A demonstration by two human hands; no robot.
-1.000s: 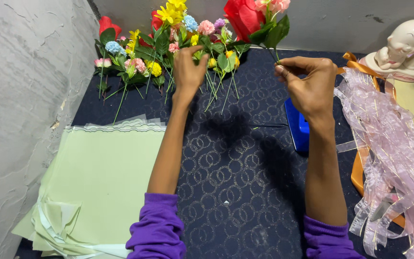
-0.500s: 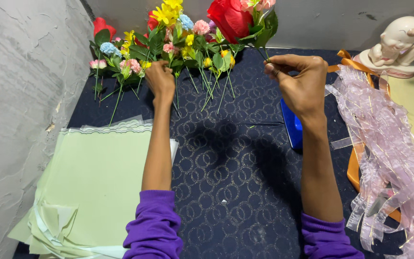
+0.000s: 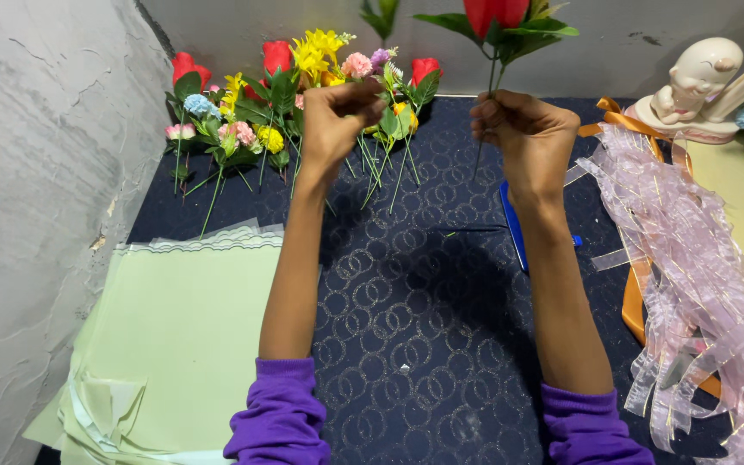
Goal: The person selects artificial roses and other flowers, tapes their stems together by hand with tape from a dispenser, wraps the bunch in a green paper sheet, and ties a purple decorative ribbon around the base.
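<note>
My right hand (image 3: 527, 138) is raised over the dark blue patterned cloth (image 3: 424, 327), pinching the thin stem of a red artificial rose (image 3: 494, 15) whose bloom is cut off by the top edge. My left hand (image 3: 337, 116) is lifted beside it, a little apart, fingers closed on the green stem of a small flower sprig (image 3: 357, 65). I cannot tell exactly which bloom belongs to that stem. Behind both hands lies a row of artificial flowers (image 3: 243, 129), red, yellow, pink and blue, heads toward the wall.
A stack of light green paper sheets (image 3: 174, 344) lies at the left front. Pink sheer ribbon (image 3: 691, 258) is heaped at the right over an orange ribbon (image 3: 635, 301). A blue object (image 3: 512, 226) lies under my right wrist. A ceramic figurine (image 3: 699, 82) stands back right.
My left hand has left the flower pile at the left and risen toward the right hand with a stem. The right hand and rose have lifted higher.
</note>
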